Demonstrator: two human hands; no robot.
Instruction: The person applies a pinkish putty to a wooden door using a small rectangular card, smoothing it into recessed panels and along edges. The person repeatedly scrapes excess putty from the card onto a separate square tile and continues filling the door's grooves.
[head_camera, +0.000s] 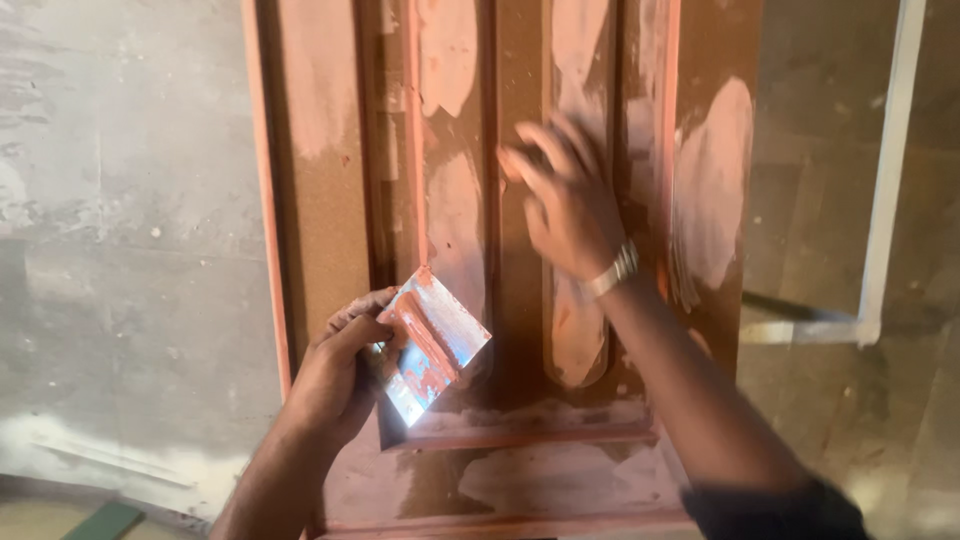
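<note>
A brown panelled door (330, 200) stands in front of me, patched with pale pinkish filler. My left hand (340, 375) grips a flat metal scraper blade (435, 345) smeared with reddish filler, held just in front of the door's lower panel. My right hand (560, 200), with a metal band at the wrist, lies flat with fingers spread on a raised strip of the door, blurred by motion. It holds nothing that I can see.
A grey, stained wall (120, 220) lies to the left of the door. To the right is a dim concrete surface with a pale frame strip (890, 170). A green object (100, 522) shows at the bottom left corner.
</note>
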